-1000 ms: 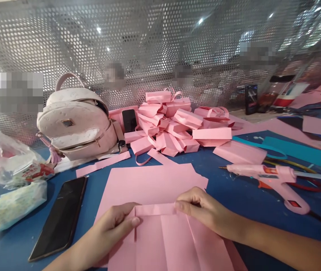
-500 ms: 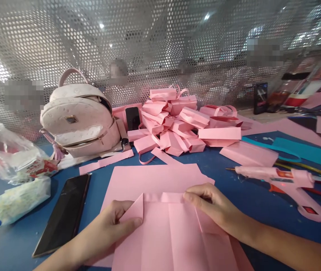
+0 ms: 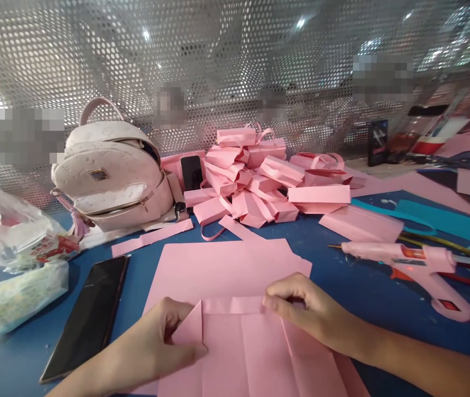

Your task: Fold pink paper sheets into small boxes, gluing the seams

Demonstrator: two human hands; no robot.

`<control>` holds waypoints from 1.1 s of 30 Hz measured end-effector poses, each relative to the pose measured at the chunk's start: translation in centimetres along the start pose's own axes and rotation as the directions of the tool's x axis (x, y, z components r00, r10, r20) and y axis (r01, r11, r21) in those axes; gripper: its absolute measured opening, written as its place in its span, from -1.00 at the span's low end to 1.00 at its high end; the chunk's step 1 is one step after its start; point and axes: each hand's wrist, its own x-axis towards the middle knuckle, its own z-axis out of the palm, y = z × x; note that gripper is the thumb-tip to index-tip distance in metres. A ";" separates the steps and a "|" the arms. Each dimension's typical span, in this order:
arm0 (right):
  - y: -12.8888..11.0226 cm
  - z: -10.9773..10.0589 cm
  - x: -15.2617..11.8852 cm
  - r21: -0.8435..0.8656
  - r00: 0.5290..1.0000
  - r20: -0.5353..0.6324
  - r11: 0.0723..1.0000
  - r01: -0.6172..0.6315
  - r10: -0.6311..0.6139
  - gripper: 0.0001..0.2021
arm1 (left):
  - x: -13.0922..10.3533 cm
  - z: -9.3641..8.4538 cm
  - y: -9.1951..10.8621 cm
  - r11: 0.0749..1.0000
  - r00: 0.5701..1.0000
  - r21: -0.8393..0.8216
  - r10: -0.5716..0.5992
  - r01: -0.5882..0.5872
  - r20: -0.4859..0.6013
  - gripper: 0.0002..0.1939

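A creased pink paper sheet [image 3: 235,347] lies before me, its far edge folded over in a narrow strip and its left corner turned in as a triangle. My left hand [image 3: 172,336] grips that folded corner, thumb on top and fingers tucked behind. At the right end of the folded strip, my right hand [image 3: 296,300] pinches the paper between thumb and fingers. Beneath and beyond it is a flat pink sheet [image 3: 218,264] on the blue table [image 3: 325,264].
Left of my hands are a black phone [image 3: 88,314], a plastic-wrapped pack [image 3: 20,298] and a pale pink backpack [image 3: 114,171]. Folded pink paper pieces [image 3: 255,182] are heaped ahead. A pink glue gun [image 3: 416,264] lies at right, near blue paper [image 3: 449,220]. Perforated metal [image 3: 218,66] stands behind.
The folded far edge of the sheet has come slightly nearer to me, with both hands still on it. The whole view has shifted a little.
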 end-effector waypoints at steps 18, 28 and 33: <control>-0.3 -0.2 -0.1 0.005 0.997 -0.077 1.000 -0.004 0.004 -0.64 | 0.2 0.3 -1.0 0.981 0.992 -0.192 -0.022 -0.002 -0.123 -0.53; 0.3 0.0 -0.1 0.009 0.998 -0.047 0.999 -0.042 0.042 -0.60 | 0.2 0.0 -0.9 0.999 0.998 0.048 -0.009 0.013 -0.069 -0.51; -0.1 0.0 0.1 -0.053 0.998 -0.044 0.997 -0.055 0.052 -0.54 | 0.2 0.0 -0.8 0.995 0.997 0.102 0.001 0.007 -0.081 -0.51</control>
